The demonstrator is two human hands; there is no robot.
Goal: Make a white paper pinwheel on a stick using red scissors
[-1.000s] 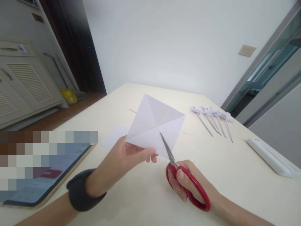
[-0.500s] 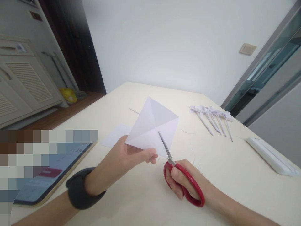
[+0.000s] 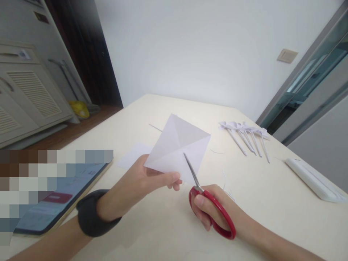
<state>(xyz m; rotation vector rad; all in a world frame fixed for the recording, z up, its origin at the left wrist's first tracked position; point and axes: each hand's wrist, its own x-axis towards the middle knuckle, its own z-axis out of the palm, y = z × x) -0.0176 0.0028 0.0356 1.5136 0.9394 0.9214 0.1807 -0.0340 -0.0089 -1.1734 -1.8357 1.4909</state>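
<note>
My left hand [image 3: 154, 177] pinches the lower edge of a white square of paper [image 3: 165, 154], thumb on top and fingers underneath. Diagonal creases cross near the paper's middle. In my right hand [image 3: 209, 203] is a pair of scissors [image 3: 226, 214] with red handles, thumb and fingers through the loops. The scissor blades look closed or nearly so and lie along the lower right part of the square, their tip close to the crease crossing. Whether the paper is between the blades I cannot tell. Another white sheet [image 3: 133, 155] lies on the table behind my left hand.
Several paper pinwheels on sticks [image 3: 246, 136] lie at the table's [image 3: 152, 232] right back. A white packet [image 3: 312, 179] rests near the right edge, and a tablet [image 3: 62, 199] at the left. Thin paper scraps [image 3: 228, 192] lie beside the scissors. A thin stick [image 3: 155, 127] shows behind the square.
The square's right corner has shifted slightly to the right and its top corner slightly down. Both hands keep their hold, and the scissors have barely moved.
</note>
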